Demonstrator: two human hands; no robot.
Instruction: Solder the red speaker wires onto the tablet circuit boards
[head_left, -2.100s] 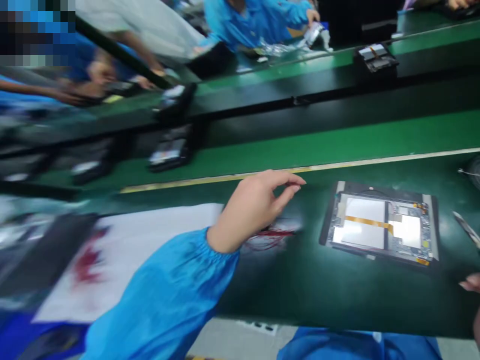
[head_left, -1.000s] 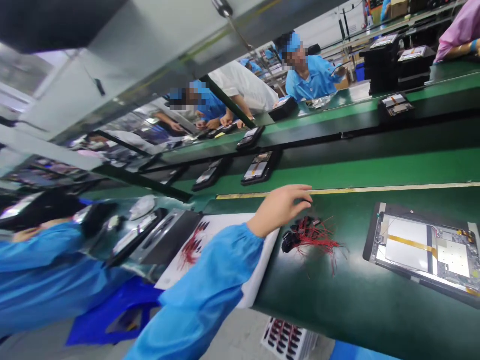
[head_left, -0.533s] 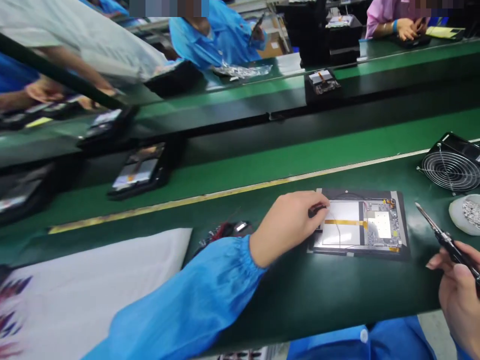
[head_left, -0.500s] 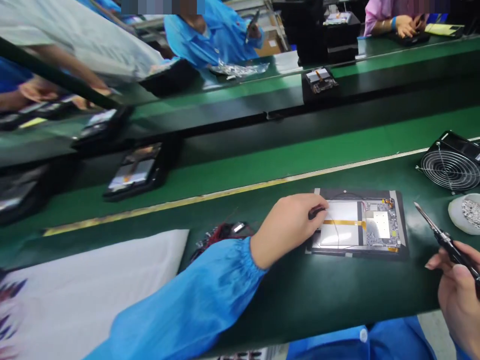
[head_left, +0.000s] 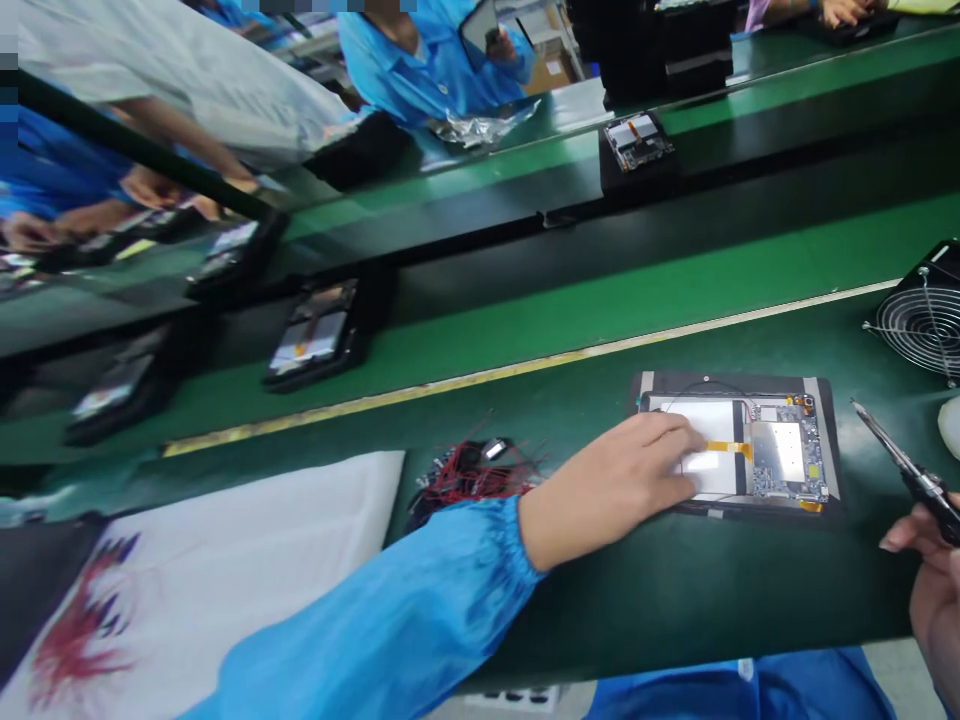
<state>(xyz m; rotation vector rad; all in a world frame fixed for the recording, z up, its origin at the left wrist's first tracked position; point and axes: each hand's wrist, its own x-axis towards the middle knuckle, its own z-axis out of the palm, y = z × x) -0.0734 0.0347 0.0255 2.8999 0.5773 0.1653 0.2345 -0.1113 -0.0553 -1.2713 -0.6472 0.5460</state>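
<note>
An opened tablet (head_left: pixel 787 450) lies on the green bench, its circuit board, silvery battery and orange ribbon cable exposed. My left hand (head_left: pixel 619 485) rests over the tablet's left end, fingers bent and closed downward; whatever is under the fingertips is hidden. At the right edge, my right hand (head_left: pixel 934 590) grips a soldering iron (head_left: pixel 904 462), partly cut off by the frame. The iron's tip points up and left, just right of the tablet and apart from it. A dark mat (head_left: pixel 831 440) with light tape strips lies beneath the tablet.
A pile of small black parts with red wires (head_left: pixel 472 475) sits left of my wrist. More lie on a white sheet (head_left: pixel 247 560). A fan with wire guard (head_left: pixel 926 320) stands at right. Beyond runs a line with other opened tablets (head_left: pixel 315 330); co-workers sit across.
My left hand has gone from pinching a small black part above the tablet's left end to lying lower over it. The view has shifted, so things appear farther right.
</note>
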